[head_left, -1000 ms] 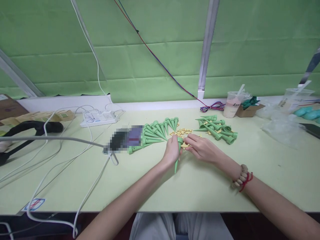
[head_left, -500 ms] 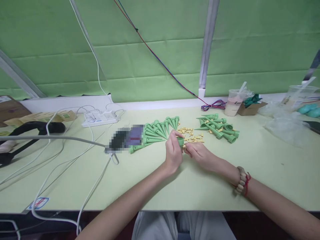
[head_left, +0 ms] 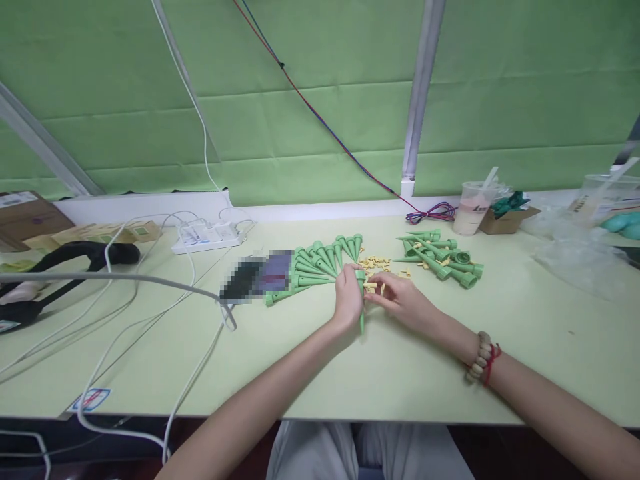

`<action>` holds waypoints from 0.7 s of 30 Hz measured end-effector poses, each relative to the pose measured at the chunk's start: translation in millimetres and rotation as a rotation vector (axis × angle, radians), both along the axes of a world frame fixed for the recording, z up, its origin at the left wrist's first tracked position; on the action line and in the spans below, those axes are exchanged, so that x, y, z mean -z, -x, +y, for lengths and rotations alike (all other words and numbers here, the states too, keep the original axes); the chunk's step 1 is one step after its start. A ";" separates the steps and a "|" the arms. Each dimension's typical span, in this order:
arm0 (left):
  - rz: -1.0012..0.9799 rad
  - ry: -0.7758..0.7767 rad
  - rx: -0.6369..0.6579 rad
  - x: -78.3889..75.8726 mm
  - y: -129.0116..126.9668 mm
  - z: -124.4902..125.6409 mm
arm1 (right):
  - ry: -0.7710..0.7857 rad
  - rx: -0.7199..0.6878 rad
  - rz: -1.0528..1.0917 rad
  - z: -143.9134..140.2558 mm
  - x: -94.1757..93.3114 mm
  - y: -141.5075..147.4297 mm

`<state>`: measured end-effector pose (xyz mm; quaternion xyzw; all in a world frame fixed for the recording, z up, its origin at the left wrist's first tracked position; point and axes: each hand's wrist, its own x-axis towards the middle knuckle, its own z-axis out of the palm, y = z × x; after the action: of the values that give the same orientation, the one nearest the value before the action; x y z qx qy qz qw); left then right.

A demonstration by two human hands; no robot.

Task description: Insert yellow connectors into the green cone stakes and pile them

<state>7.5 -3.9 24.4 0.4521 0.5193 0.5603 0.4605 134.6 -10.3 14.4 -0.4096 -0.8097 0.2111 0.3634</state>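
My left hand (head_left: 349,297) is wrapped around a green plastic watering spike (head_left: 361,307), its wide cap up and its thin tip pointing down. A small yellow plastic valve (head_left: 371,285) sticks out sideways from the spike just below the cap. My right hand (head_left: 397,293) is beside it, thumb and forefinger apart around the valve. Behind my hands lies a scatter of loose yellow valves (head_left: 375,263). Left of them, several green spikes (head_left: 320,257) are fanned out in a row. To the right is a jumbled pile of green spikes (head_left: 440,257), some with yellow valves showing.
A power strip (head_left: 209,237) and white cables (head_left: 185,293) spread over the table's left side, near a black strap-like object (head_left: 90,253). A pixelated dark patch (head_left: 257,275) borders the row. A drink cup (head_left: 471,207), small box (head_left: 507,219) and plastic bag (head_left: 575,257) stand right.
The spike in my left hand has turned from cap facing me to upright, its tip now showing below. My right fingers have spread apart from their pinch at the yellow valve.
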 end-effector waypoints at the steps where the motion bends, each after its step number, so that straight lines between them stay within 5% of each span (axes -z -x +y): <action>1: 0.000 0.017 0.003 -0.1 -0.2 -0.2 | -0.074 0.010 -0.061 0.8 0.2 -0.8; 4: -0.008 0.027 0.030 2.0 -0.9 -0.6 | -0.231 0.035 -0.187 1.5 1.4 -0.7; 7: 0.015 -0.088 0.078 6.8 -1.1 -0.4 | -0.187 0.024 -0.104 -0.4 2.3 3.1; 9: 0.048 -0.199 0.114 10.0 -0.4 -0.7 | 0.033 0.003 0.104 -2.9 1.9 7.7; 13: 0.139 -0.381 0.067 11.7 3.1 -3.8 | 0.726 -0.161 0.541 -8.5 -2.6 17.0; 16: 0.209 -0.468 0.034 9.5 4.6 -6.5 | 1.007 -0.217 0.664 -11.5 -6.1 20.0; 18: 0.193 -0.457 0.049 7.3 3.9 -7.0 | 1.021 -0.206 0.609 -12.1 -6.5 19.6; 21: 0.064 -0.318 0.070 2.5 1.0 -5.7 | 0.684 -0.087 0.381 -9.9 -4.5 14.5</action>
<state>6.4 -9.6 21.9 0.5545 0.4225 0.6043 0.3857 120.1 -20.2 18.9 -0.4258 -0.6274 0.5563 0.3402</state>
